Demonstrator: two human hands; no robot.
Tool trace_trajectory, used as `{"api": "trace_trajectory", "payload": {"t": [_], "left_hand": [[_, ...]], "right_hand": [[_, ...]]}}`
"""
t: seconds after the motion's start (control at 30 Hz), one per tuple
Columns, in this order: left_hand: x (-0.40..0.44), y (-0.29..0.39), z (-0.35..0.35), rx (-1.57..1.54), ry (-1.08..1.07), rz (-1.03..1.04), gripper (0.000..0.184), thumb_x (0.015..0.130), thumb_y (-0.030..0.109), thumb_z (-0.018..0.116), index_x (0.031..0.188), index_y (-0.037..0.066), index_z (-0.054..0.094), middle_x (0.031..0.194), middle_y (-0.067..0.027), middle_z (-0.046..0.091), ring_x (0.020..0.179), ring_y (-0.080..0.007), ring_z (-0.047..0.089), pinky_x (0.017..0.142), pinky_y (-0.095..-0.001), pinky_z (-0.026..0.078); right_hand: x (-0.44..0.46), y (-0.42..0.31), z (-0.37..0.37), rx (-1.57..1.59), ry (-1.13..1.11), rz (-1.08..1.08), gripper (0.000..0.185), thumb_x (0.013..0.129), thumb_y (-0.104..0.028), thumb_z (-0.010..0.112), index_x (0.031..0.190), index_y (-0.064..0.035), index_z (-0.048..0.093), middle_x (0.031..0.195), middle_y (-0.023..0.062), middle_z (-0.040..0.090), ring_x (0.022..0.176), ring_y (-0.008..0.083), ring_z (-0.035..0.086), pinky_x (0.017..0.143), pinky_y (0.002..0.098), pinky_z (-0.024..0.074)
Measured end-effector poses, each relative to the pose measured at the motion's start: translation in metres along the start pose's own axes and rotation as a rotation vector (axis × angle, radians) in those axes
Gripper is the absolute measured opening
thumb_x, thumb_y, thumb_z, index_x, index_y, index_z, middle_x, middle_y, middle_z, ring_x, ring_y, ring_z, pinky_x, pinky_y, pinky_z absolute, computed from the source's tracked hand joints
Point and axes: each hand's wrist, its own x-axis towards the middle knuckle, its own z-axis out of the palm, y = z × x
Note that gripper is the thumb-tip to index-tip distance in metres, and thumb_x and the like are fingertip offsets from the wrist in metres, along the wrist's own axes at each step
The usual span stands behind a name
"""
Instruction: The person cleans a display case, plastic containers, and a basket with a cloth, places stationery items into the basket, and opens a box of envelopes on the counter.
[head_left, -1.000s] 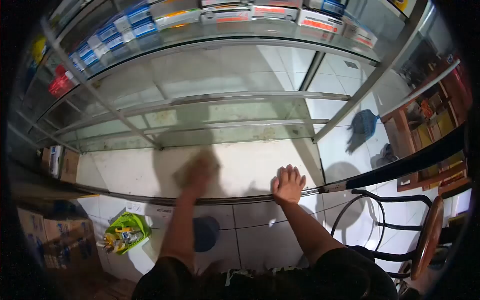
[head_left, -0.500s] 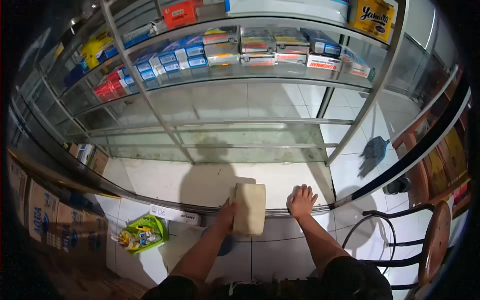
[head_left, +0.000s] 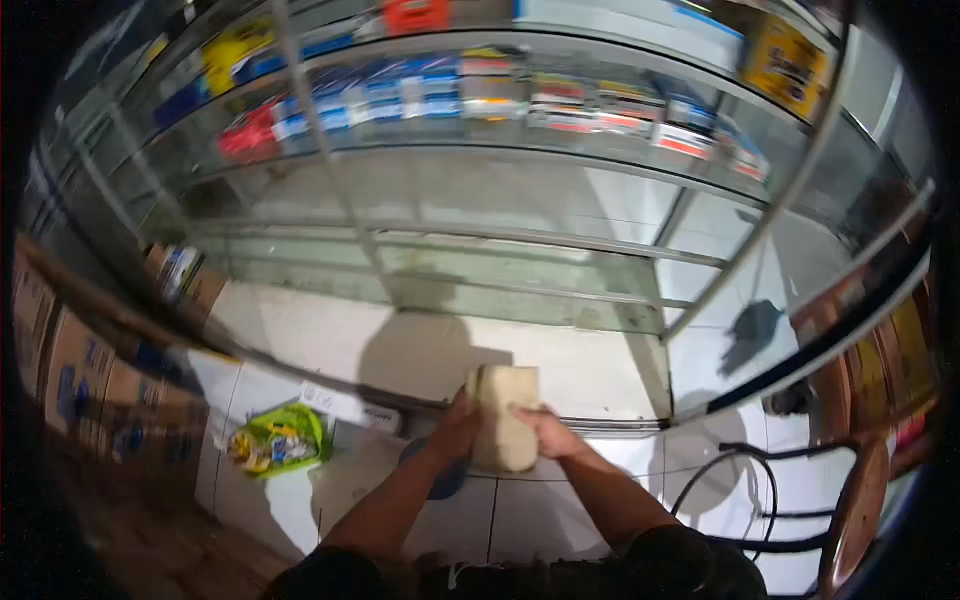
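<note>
The cabinet (head_left: 590, 365) fills the front, and the tan block (head_left: 507, 430) is up by its near edge, snug between both grips: left hand (head_left: 457, 428) closed on the block's left side, right hand (head_left: 547, 430) clamping its right.

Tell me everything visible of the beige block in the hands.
The beige block is longish, rounded at its near end, with a soft, matt look; whether sponge or cloth is unclear. Its long side points away from the body. The left hand grips its left side, the right hand its right. It overlaps the front rail in view; contact there is unclear.
</note>
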Motion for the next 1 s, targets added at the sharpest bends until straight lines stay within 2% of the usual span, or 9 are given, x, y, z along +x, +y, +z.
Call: {"api": "trace_trajectory", "payload": {"t": [0.03,0.13,0.23,0.27,0.33,0.37,0.47,0.83,1.0], "left_hand": [[0.000,0.002,-0.006,0.204,-0.021,0.149,0.065,0.081,0.025,0.058,0.133,0.008,0.023,0.119,-0.0145,0.044,0.109,-0.0273,0.044,0.089,-0.0421,0.037],[0.008,-0.003,-0.022,0.607,-0.089,0.406,0.066,0.081,0.034,0.057,0.132,0.006,0.024,0.122,-0.0199,0.042,0.114,-0.0309,0.040,0.093,-0.0481,0.031],[0.008,-0.020,-0.062,1.426,0.029,0.432,0.076,0.079,0.051,0.051,0.135,0.008,0.021,0.133,-0.0239,0.027,0.125,-0.0356,0.026,0.098,-0.0526,0.021],[0.005,-0.026,-0.068,1.418,0.017,0.421,0.076,0.079,0.051,0.051,0.135,0.008,0.021,0.133,-0.0239,0.027,0.125,-0.0356,0.026,0.098,-0.0526,0.021],[0.002,-0.036,-0.075,1.479,-0.054,0.169,0.080,0.078,0.057,0.047,0.136,0.008,0.020,0.138,-0.0225,0.018,0.129,-0.0351,0.017,0.100,-0.0552,0.014],[0.003,-0.038,-0.078,1.505,-0.088,0.050,0.082,0.077,0.060,0.045,0.136,0.009,0.020,0.140,-0.0217,0.013,0.130,-0.0349,0.012,0.100,-0.0565,0.010],[-0.002,-0.036,-0.083,1.480,-0.152,-0.002,0.084,0.077,0.062,0.042,0.137,0.008,0.018,0.142,-0.0208,0.005,0.132,-0.0338,0.005,0.100,-0.0575,0.007],[0.010,-0.026,-0.083,1.485,-0.290,-0.106,0.082,0.079,0.059,0.043,0.137,0.008,0.016,0.142,-0.0206,0.000,0.132,-0.0324,-0.001,0.102,-0.0552,0.005],[0.010,-0.022,-0.084,1.477,-0.311,-0.101,0.078,0.079,0.051,0.049,0.136,0.006,0.018,0.143,-0.0189,0.003,0.132,-0.0317,0.003,0.102,-0.0540,0.010]], "right_hand": [[0.002,-0.007,-0.004,-0.032,-0.013,-0.021,0.037,0.078,-0.020,0.063,0.109,-0.0009,0.052,0.092,0.0071,0.060,0.082,0.0192,0.058,0.073,0.0323,0.0480],[0.024,-0.025,-0.052,-0.446,0.489,-0.329,0.028,0.080,-0.007,0.054,0.107,-0.0002,0.054,0.093,0.0054,0.058,0.076,0.0138,0.054,0.068,0.0289,0.0475],[0.020,-0.068,-0.082,-1.141,0.928,-1.109,0.034,0.077,-0.002,0.049,0.110,-0.0033,0.052,0.108,0.0160,0.053,0.101,0.0252,0.051,0.082,0.0334,0.0417],[0.017,-0.073,-0.102,-1.149,0.935,-1.092,0.034,0.077,-0.002,0.049,0.110,-0.0033,0.052,0.108,0.0160,0.053,0.101,0.0252,0.051,0.082,0.0334,0.0417],[0.009,-0.081,-0.124,-1.716,1.391,-0.795,0.041,0.076,-0.007,0.051,0.117,-0.0052,0.047,0.120,0.0181,0.045,0.113,0.0317,0.041,0.092,0.0414,0.0340],[0.009,-0.079,-0.124,-1.726,1.395,-0.791,0.041,0.076,-0.007,0.051,0.117,-0.0052,0.047,0.120,0.0181,0.045,0.113,0.0317,0.041,0.092,0.0414,0.0340],[0.019,-0.062,-0.107,-1.459,1.299,-0.008,0.048,0.076,-0.015,0.054,0.121,-0.0061,0.042,0.128,0.0155,0.038,0.120,0.0319,0.033,0.096,0.0506,0.0260],[0.121,-0.008,-0.077,-1.707,1.124,-0.244,0.054,0.077,-0.026,0.052,0.124,-0.0025,0.039,0.134,0.0151,0.033,0.127,0.0269,0.024,0.099,0.0556,0.0155],[0.093,0.017,-0.055,-1.937,0.500,-0.509,0.052,0.077,-0.020,0.052,0.124,-0.0022,0.039,0.128,0.0155,0.040,0.124,0.0260,0.032,0.102,0.0479,0.0180]]}}
